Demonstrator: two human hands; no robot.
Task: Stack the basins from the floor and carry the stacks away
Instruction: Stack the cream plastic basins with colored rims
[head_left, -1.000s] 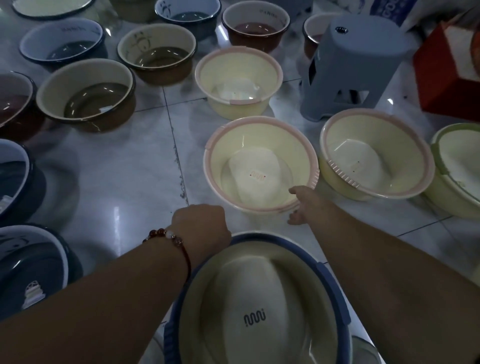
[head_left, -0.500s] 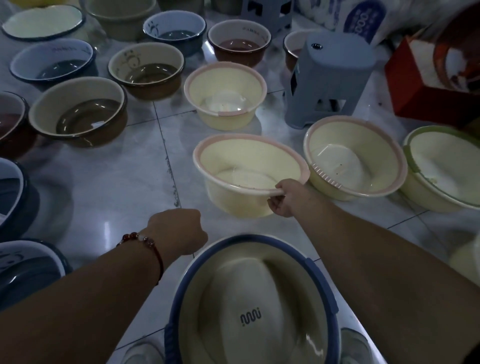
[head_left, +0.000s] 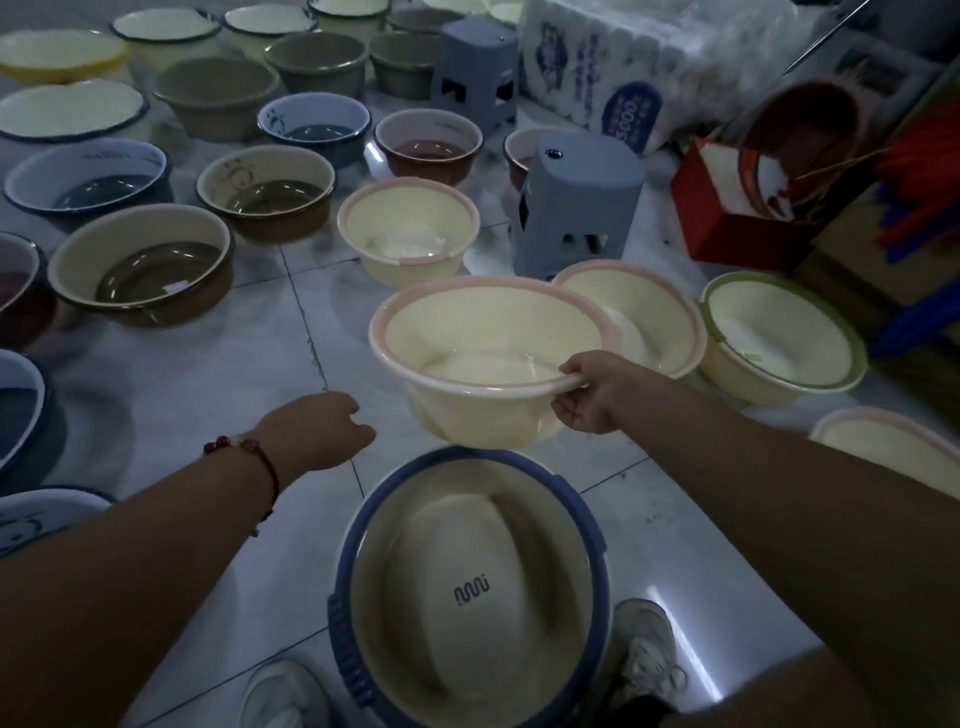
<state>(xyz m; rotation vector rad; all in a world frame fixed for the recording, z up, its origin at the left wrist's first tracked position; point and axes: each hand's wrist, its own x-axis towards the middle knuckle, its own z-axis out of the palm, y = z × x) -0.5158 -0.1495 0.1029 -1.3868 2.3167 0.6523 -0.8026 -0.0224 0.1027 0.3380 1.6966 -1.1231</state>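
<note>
- The right hand (head_left: 589, 392) grips the near rim of a cream plastic basin with a pink rim (head_left: 488, 358), holding it above the tiled floor (head_left: 208, 374).
- The left hand (head_left: 317, 428) hovers loosely curled, holding nothing.
- A cream basin with a blue rim (head_left: 467, 587) sits below, between two white shoes.
- A grey plastic stool (head_left: 576, 202) stands behind.

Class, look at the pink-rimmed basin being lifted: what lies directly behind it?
Behind the lifted pink-rimmed basin, gripped by the right hand, sits another cream basin on the floor. Its left portion is covered; only the right shows.
</note>
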